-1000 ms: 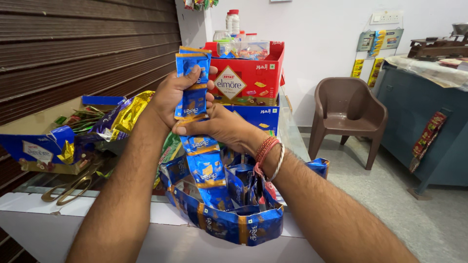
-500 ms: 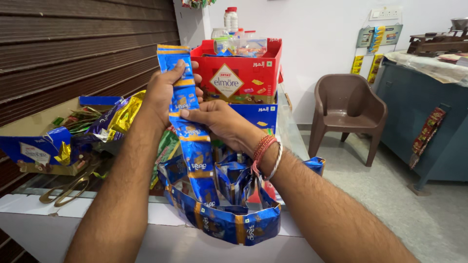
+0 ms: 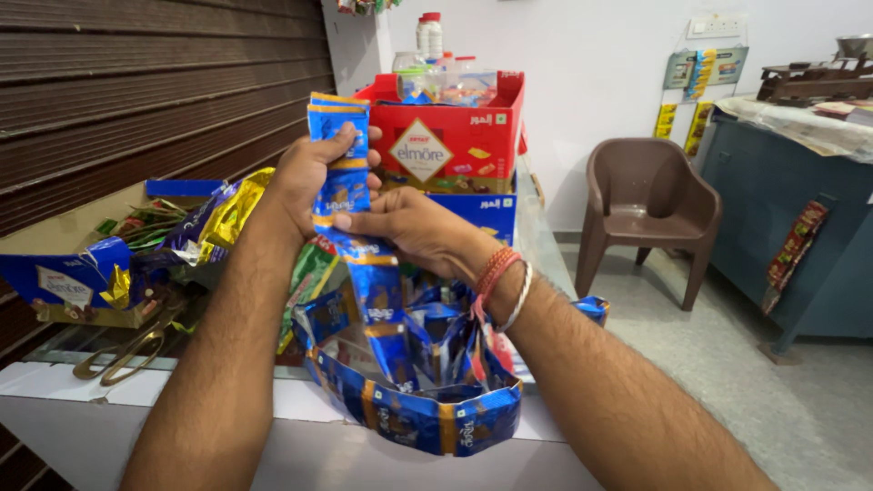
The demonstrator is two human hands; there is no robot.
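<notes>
A long strip of joined blue sachets with gold bands [image 3: 375, 291] hangs from both my hands above a white counter [image 3: 300, 441]. My left hand [image 3: 309, 177] grips the strip's top end, thumb pressed over it, raised in front of a red carton. My right hand [image 3: 414, 227], with red threads and a metal bangle at the wrist, pinches the strip just below. The rest of the strip loops down into a coiled heap of blue sachets [image 3: 427, 414] on the counter's edge.
A red carton [image 3: 450, 136] with jars sits on a blue carton [image 3: 482, 214] behind. An open box of gold and green packets [image 3: 136, 245] and scissors [image 3: 123, 355] lie at left. A brown plastic chair [image 3: 650, 205] and blue-grey cabinet [image 3: 791, 200] stand right; a shutter fills the left wall.
Both hands have shifted along the strip, drawing more of it upward; the top end now stands higher above my left hand than a second ago.
</notes>
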